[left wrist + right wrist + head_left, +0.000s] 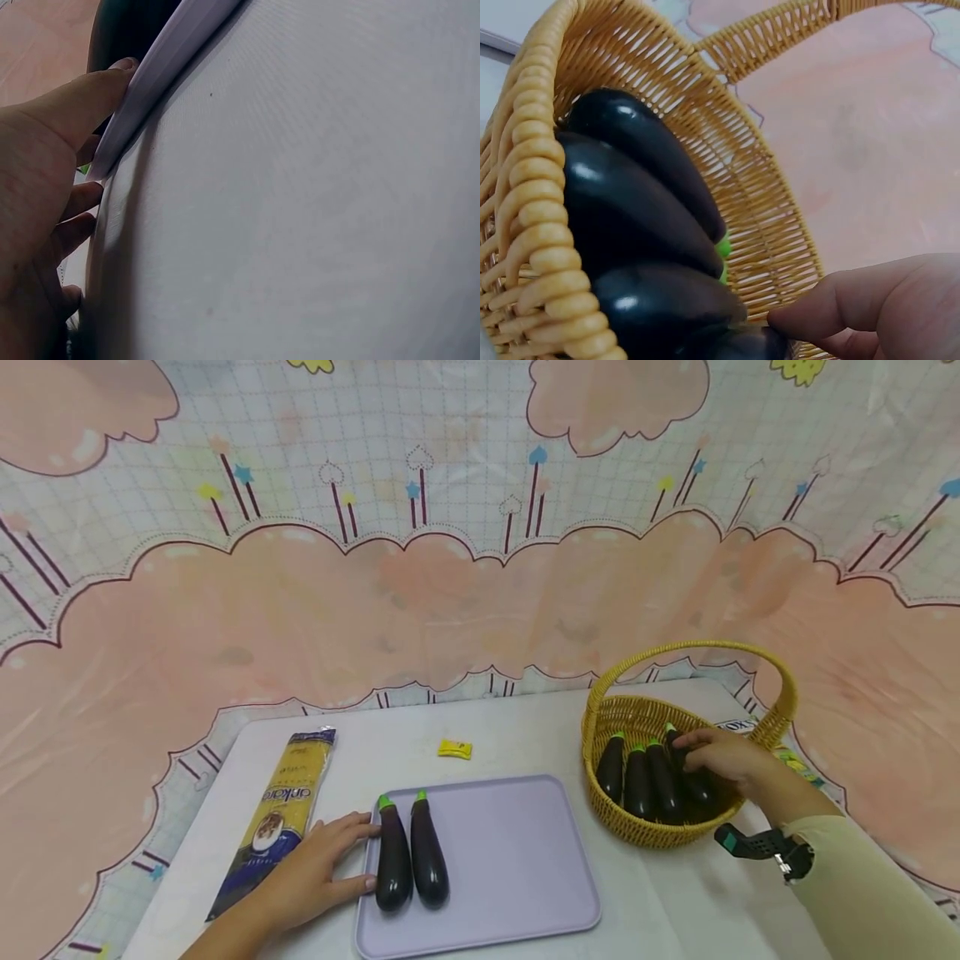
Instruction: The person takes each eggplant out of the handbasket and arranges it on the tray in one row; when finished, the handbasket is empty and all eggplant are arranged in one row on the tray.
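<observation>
In the head view, my right hand reaches into a yellow wicker basket and grips the rightmost eggplant near its green-stemmed end. The right wrist view shows the thumb against that dark, glossy eggplant; part of it is out of frame. Several more eggplants lie beside it. My left hand rests at the left edge of a lilac tray, fingers spread, thumb tip at the rim. Two eggplants lie side by side on the tray's left part, stems away from me.
A yellow and blue pasta packet lies left of the tray, beside my left hand. Beyond the tray is a small yellow wrapper. The basket's tall handle arches over it. A colourful package is partly hidden behind the basket.
</observation>
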The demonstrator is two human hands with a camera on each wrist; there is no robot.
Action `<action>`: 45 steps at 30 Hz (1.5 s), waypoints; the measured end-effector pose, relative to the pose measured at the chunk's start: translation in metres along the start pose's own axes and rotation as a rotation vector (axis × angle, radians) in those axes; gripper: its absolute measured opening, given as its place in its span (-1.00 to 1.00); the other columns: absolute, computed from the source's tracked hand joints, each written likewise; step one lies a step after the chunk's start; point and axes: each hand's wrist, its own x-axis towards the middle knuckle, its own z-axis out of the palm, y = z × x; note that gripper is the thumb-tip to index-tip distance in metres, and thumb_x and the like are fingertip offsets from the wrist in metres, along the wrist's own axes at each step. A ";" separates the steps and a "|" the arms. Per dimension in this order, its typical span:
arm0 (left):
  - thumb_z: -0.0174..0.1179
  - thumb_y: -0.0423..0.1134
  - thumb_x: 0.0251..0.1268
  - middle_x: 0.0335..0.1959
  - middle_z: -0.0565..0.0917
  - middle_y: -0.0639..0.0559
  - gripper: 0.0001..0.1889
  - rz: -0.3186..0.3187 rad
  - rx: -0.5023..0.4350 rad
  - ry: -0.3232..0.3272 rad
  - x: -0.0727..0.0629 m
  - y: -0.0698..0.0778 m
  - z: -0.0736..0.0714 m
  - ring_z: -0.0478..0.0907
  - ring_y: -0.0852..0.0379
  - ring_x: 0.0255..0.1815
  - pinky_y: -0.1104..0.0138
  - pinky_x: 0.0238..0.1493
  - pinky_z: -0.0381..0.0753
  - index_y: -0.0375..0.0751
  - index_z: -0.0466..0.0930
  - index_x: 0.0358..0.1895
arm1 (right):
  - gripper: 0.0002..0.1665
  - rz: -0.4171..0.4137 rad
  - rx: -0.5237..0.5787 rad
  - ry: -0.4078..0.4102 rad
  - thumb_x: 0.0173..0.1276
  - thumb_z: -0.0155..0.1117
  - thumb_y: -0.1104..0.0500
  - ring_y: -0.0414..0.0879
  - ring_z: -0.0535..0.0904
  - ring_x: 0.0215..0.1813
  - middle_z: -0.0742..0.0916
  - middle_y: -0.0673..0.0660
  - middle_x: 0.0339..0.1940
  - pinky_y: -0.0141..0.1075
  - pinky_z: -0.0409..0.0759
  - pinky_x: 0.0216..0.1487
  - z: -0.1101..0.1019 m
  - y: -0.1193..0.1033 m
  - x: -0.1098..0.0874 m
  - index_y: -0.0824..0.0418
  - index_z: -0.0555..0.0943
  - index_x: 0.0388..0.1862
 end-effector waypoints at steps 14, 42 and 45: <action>0.40 0.33 0.30 0.57 0.45 -0.16 -0.26 0.001 -0.003 -0.003 0.000 0.002 -0.001 0.29 -0.32 0.62 -0.40 0.61 -0.03 0.06 0.56 0.46 | -0.32 -0.095 0.031 0.006 0.58 0.11 0.24 0.38 0.48 0.36 0.30 0.58 0.57 0.22 0.64 0.31 -0.006 -0.011 -0.025 0.43 0.26 0.59; 0.37 0.37 0.29 0.57 0.45 -0.16 -0.24 0.007 -0.013 0.003 0.002 -0.003 0.000 0.29 -0.32 0.62 -0.40 0.62 -0.06 0.06 0.56 0.46 | -0.44 -0.257 0.375 -0.083 0.52 0.28 0.34 0.13 0.67 0.13 0.32 0.50 0.52 0.04 0.85 -0.05 0.055 -0.028 -0.080 0.35 0.43 0.45; 0.37 0.37 0.30 0.57 0.45 -0.15 -0.24 0.008 -0.011 0.003 0.001 -0.004 0.000 0.29 -0.31 0.62 -0.39 0.62 -0.05 0.07 0.56 0.46 | -0.43 -0.248 0.407 -0.092 0.49 0.28 0.37 0.15 0.67 0.10 0.32 0.48 0.50 0.08 0.85 -0.06 0.063 -0.030 -0.086 0.33 0.44 0.44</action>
